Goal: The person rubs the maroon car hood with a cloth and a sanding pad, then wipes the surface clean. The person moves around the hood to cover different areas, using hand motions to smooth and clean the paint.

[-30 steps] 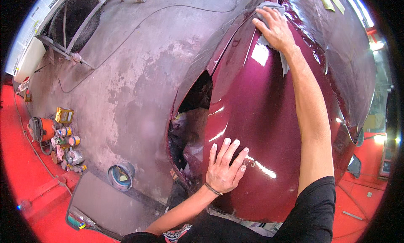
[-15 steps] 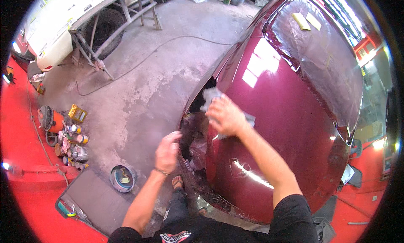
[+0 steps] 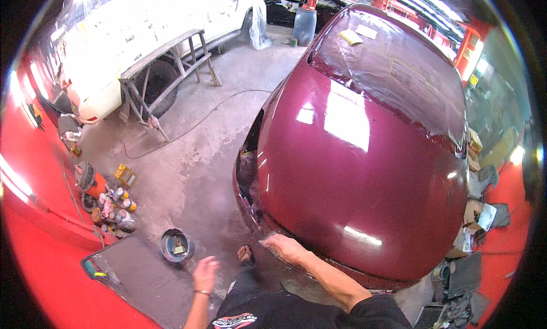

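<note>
The glossy maroon hood of a car (image 3: 342,181) fills the right half of the view, with a dark headlight opening (image 3: 248,164) along its left side. Near the hood's front left edge is my right hand (image 3: 283,249), its fingers curled and pointing left. What it holds, if anything, is hidden beneath the palm; the grey cloth is not plainly visible. My left hand (image 3: 205,274) hangs over the floor near a dark bucket (image 3: 176,246), fingers loosely bent and apart, holding nothing.
Clear film covers the windscreen (image 3: 393,72), with two pads on it. A metal trestle (image 3: 165,72) stands beside a white vehicle (image 3: 142,21). A hose (image 3: 213,109) crosses the floor. Cans (image 3: 122,203) and an orange-and-black vacuum cleaner (image 3: 91,181) line the red left wall.
My right hand has left the hood's left side, where it held a grey cloth, and moved down to the front edge. My left hand has lowered. The view has tilted up.
</note>
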{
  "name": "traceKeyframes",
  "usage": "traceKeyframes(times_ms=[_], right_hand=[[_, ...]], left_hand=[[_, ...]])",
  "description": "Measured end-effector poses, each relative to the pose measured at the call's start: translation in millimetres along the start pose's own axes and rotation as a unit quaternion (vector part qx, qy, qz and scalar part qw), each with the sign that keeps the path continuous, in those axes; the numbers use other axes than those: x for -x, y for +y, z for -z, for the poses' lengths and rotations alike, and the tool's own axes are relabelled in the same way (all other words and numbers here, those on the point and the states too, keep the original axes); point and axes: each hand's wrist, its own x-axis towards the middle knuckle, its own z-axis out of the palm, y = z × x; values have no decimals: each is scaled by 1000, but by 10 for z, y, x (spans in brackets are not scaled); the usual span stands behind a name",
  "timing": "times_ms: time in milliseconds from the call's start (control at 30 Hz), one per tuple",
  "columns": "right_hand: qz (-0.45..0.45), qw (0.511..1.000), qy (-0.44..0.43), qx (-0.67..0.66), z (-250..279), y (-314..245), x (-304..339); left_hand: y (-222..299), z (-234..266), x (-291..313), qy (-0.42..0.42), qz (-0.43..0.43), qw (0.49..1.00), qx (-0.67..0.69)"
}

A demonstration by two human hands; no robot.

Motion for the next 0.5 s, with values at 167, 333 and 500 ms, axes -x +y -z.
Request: traceKeyframes(times_ms=[167, 333, 500], right_hand=[[5, 982, 48, -182, 245, -669, 566], [9, 961, 225, -157, 670, -1140, 1644], [-138, 860, 201, -447, 642, -1397, 2363]], left_hand=[[919, -1172, 245, -261, -126, 955, -68], [1750, -1661, 340, -256, -220, 936, -105], [2502, -1718, 703, -333, -194, 920, 72]])
